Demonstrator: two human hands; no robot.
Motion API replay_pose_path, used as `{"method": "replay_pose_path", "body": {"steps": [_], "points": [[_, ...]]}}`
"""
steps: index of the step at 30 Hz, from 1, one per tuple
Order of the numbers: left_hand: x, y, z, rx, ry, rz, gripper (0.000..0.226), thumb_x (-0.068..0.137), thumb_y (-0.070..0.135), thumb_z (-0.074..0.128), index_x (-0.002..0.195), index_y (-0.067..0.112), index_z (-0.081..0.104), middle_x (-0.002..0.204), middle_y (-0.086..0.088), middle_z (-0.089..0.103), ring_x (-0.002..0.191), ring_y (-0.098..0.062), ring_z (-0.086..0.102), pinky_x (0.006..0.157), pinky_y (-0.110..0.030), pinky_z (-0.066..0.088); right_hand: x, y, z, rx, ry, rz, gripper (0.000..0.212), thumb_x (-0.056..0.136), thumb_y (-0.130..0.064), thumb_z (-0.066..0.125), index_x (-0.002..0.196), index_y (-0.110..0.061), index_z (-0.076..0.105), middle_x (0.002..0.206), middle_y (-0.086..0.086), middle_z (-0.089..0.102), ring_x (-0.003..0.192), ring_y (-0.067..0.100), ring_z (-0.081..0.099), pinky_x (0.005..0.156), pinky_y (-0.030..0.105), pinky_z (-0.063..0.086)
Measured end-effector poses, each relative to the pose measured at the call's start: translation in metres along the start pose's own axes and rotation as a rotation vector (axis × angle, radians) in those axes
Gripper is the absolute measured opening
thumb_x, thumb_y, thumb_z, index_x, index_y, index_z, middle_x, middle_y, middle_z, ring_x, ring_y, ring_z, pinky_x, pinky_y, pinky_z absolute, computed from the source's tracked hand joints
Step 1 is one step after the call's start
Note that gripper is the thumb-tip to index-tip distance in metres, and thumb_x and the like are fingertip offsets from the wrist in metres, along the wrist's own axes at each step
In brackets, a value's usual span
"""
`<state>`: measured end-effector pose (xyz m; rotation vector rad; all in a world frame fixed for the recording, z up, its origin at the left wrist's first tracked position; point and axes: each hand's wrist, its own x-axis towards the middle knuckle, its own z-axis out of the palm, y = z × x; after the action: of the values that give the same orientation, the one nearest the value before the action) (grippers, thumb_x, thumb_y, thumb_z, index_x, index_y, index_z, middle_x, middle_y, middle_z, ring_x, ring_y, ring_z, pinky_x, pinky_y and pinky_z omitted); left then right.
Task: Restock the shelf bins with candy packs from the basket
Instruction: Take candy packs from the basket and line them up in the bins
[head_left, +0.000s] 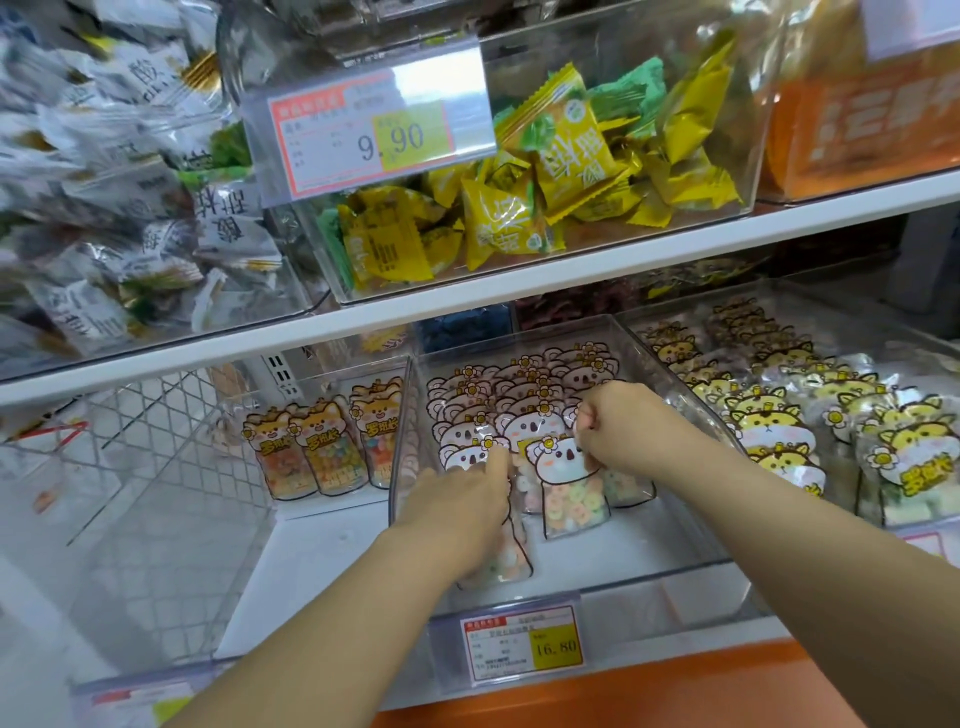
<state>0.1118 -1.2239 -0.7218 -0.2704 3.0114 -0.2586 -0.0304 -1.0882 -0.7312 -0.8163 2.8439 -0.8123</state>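
Koala candy packs (524, 410) stand in the middle clear bin (660, 545). The right hand (618, 423) pinches the front pack (571, 499) at its top — the left hand (462, 501) covers another pack (501, 564); its grip I cannot tell.

A white shelf (571, 278) runs slantwise across the middle of the frame. A price tag (374, 130) reading 9.90 hangs at upper centre. A second tag (522, 644) reading 16.80 sits at lower centre, just above an orange strip (675, 688). An orange box (857, 130) fills the upper right.
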Motion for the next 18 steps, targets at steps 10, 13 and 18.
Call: {"method": "replay_pose_path", "body": {"steps": [10, 13, 18], "points": [[0.015, 0.003, 0.004, 0.185, 0.033, -0.135, 0.059, 0.087, -0.001, 0.058, 0.136, 0.011, 0.028, 0.138, -0.01, 0.048, 0.122, -0.032, 0.056, 0.099, -0.043, 0.037, -0.002, -0.006, 0.006, 0.054, 0.034, 0.005, 0.016, 0.089, -0.02, 0.049, 0.083, -0.016, 0.063, 0.08, 0.003, 0.072, 0.087, 0.025, 0.066, 0.081, 0.04, 0.057], [0.007, 0.005, 0.003, 0.242, 0.075, -0.11, 0.058, 0.087, 0.0, 0.059, 0.135, 0.01, 0.028, 0.138, -0.011, 0.047, 0.122, -0.031, 0.055, 0.101, -0.042, 0.034, -0.002, -0.003, 0.01, 0.085, 0.078, 0.021, 0.017, 0.084, -0.021, 0.047, 0.077, -0.017, 0.062, 0.077, 0.002, 0.071, 0.081, 0.023, 0.066, 0.078, 0.041, 0.058], [-0.009, 0.01, 0.009, 0.309, 0.05, -0.006, 0.059, 0.092, -0.001, 0.05, 0.143, 0.007, 0.022, 0.14, -0.016, 0.046, 0.127, -0.034, 0.05, 0.109, -0.044, 0.031, -0.002, -0.004, 0.007, 0.103, 0.074, 0.022, 0.016, 0.08, -0.021, 0.046, 0.075, -0.019, 0.061, 0.077, 0.002, 0.071, 0.08, 0.022, 0.067, 0.076, 0.04, 0.058]]}}
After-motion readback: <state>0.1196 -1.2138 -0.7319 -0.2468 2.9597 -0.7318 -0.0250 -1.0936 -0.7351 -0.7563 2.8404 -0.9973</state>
